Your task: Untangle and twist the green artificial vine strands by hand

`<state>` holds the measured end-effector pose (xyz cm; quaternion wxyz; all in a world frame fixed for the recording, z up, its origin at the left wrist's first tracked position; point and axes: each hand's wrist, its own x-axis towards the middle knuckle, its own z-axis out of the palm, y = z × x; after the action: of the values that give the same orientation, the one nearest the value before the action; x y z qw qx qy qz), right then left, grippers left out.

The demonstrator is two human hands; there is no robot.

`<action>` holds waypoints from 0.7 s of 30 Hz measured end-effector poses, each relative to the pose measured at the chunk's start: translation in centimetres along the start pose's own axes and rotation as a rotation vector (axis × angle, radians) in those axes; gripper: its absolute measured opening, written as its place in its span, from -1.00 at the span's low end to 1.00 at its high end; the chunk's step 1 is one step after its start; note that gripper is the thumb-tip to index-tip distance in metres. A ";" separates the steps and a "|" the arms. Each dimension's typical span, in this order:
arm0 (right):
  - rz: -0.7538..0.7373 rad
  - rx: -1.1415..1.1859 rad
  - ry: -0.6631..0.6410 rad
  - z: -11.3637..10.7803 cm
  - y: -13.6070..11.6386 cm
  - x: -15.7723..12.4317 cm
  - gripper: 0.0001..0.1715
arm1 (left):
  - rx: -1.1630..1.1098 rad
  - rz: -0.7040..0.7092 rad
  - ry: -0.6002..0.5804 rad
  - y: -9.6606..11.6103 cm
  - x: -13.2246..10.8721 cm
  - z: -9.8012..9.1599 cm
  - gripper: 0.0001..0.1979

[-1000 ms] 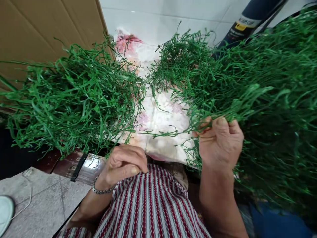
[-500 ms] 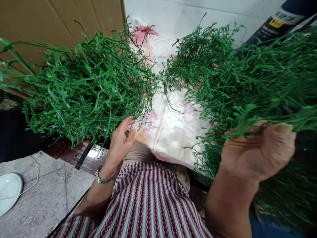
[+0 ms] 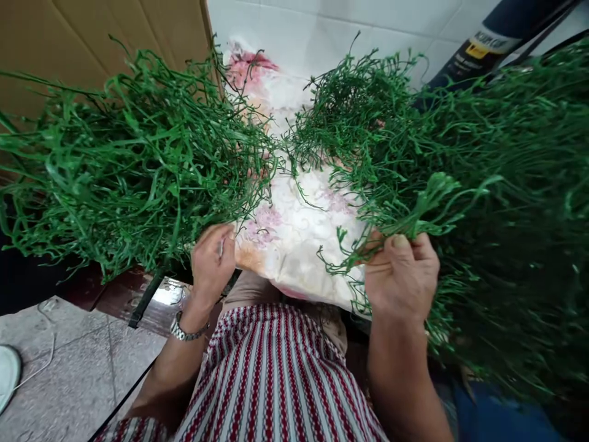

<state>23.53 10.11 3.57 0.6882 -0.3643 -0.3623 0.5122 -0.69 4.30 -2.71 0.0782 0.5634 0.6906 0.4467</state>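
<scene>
Two heaps of thin green plastic sprigs lie either side of a white, pink-flowered cloth (image 3: 294,239). My right hand (image 3: 401,275) is closed on a green sprig (image 3: 430,205) at the near edge of the right heap (image 3: 497,202). My left hand (image 3: 212,261), with a metal watch on its wrist, reaches under the near edge of the left heap (image 3: 124,178); its fingers are curled among the strands there, and what they hold is hidden. My lap in red-and-white striped fabric (image 3: 280,380) fills the bottom middle.
A brown cardboard box (image 3: 92,43) stands behind the left heap. White wall tiles (image 3: 350,24) run along the back, with a dark blue bag (image 3: 483,43) at top right. Grey stone floor (image 3: 59,368) and a white round object (image 3: 7,377) lie at lower left.
My right hand has come back in from the right, down to the near edge of the right heap, with a sprig in it. My left hand rose off my lap to the left heap.
</scene>
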 end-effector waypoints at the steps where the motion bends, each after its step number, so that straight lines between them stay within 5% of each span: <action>1: 0.015 -0.009 -0.005 0.0 0.1 -0.1 -0.85 | 0.007 0.063 -0.009 0.4 -0.6 0.1 -0.81; 6: 0.110 -0.028 -0.045 -0.1 0.3 -0.6 -0.81 | -0.248 0.272 -0.194 3.2 -3.5 0.5 -0.80; 9: 0.164 -0.005 -0.006 0.0 0.3 -0.8 -0.74 | -0.614 0.195 -0.633 5.4 -4.0 1.1 -0.76; 12: 0.226 0.031 0.028 0.3 0.6 -1.1 -0.67 | -0.944 -0.068 -0.964 7.3 -4.0 2.3 -0.59; 14: 0.262 0.036 0.007 0.5 0.9 -1.6 -0.65 | -1.121 -0.242 -0.897 8.4 -3.9 3.4 -0.49; 17: 0.314 0.049 -0.027 0.4 1.3 -2.5 -0.69 | -1.229 -0.455 -0.523 9.4 -3.5 4.7 -0.60; 21: 0.445 0.100 -0.041 -0.3 1.8 -4.2 -0.75 | -1.208 -0.510 -0.325 10.3 -2.7 5.4 -0.74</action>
<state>22.13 6.39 1.36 0.5681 -0.3901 -0.2609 0.6760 10.81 4.52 0.31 0.5855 0.3001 0.4104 0.6313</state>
